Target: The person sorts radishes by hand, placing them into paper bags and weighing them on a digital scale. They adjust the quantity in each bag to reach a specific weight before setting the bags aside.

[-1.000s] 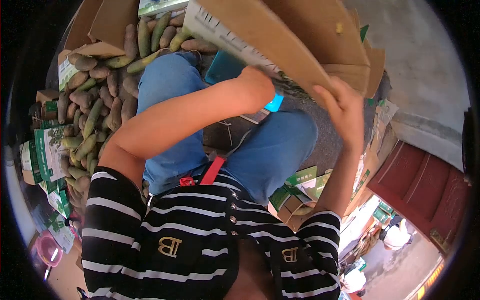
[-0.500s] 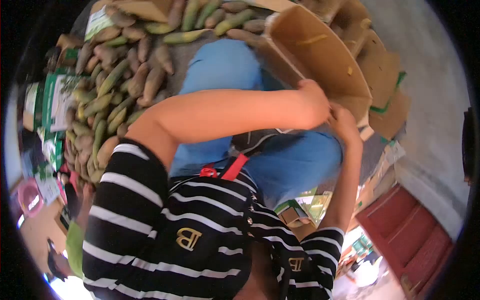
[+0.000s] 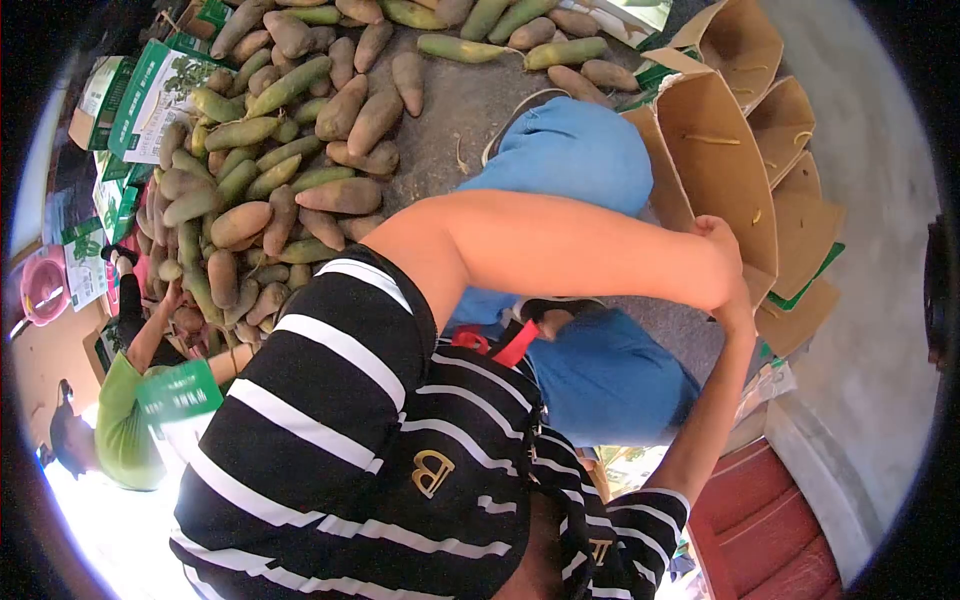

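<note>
My left arm crosses over my blue jeans to the right. My left hand (image 3: 716, 236) is closed at the near side edge of an open brown cardboard box (image 3: 722, 165), its fingers curled against the edge. Just below it is my right hand (image 3: 738, 308), mostly covered by the left wrist, so its fingers do not show. The box lies tilted with its opening towards me, and a yellow strip shows on its inner wall. Several more open cardboard boxes (image 3: 790, 130) lean behind it.
A large pile of green and soil-brown radishes (image 3: 255, 180) covers the floor at left. Printed green-and-white cartons (image 3: 160, 100) stand beside it. A co-worker in a green shirt (image 3: 130, 435) reaches towards the pile. A grey wall (image 3: 880, 330) and red door (image 3: 770, 515) are at right.
The view has shifted, and the hands and box now appear farther right. Both hands remain close together at the box's edge. The co-worker and a green-and-white carton show more at left.
</note>
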`<state>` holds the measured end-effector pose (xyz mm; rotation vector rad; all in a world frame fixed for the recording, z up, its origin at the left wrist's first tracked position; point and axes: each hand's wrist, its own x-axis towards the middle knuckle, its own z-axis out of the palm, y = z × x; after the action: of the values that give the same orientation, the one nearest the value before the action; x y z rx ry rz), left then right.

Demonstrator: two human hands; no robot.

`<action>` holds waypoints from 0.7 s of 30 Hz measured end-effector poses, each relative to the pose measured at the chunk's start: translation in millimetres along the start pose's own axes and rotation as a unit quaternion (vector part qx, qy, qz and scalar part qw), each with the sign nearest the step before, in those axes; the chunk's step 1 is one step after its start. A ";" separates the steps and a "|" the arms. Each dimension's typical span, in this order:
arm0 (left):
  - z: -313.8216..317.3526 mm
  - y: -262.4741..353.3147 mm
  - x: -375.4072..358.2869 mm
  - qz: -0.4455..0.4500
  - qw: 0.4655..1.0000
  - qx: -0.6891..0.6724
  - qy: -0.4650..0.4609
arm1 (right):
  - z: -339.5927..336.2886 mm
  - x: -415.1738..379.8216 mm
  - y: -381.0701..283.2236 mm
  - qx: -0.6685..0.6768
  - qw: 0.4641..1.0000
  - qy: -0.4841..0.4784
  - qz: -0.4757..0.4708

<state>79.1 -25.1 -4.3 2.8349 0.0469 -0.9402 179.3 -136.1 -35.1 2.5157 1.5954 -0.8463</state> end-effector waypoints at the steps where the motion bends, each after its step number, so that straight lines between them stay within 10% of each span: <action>1: 1.7 7.1 11.2 -0.033 0.999 -0.011 -0.011 | 5.6 -1.1 8.9 0.001 1.000 0.016 -0.016; 8: -8.2 35.1 21.8 -0.179 0.981 -0.070 0.009 | 31.1 4.0 39.8 0.049 0.997 0.014 0.055; 13: -17.1 -42.4 -75.3 0.204 0.916 -0.132 0.319 | 10.2 -0.5 1.2 0.003 1.000 -0.004 0.001; 16: -31.4 -89.8 -106.0 0.142 0.875 -0.195 0.420 | -1.8 1.6 -20.1 -0.015 1.000 -0.011 -0.003; 18: -1.9 -139.8 -97.6 0.082 0.748 -0.170 0.636 | -3.0 1.3 -27.2 -0.025 1.000 -0.012 0.010; 21: 36.4 -203.4 -142.4 -0.103 0.768 -0.365 0.516 | -2.9 1.8 -30.9 -0.043 0.998 -0.012 0.035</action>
<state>-72.6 172.8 24.1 2.2108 0.6794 0.6298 154.8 -119.2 -25.9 2.4775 1.4936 -0.7795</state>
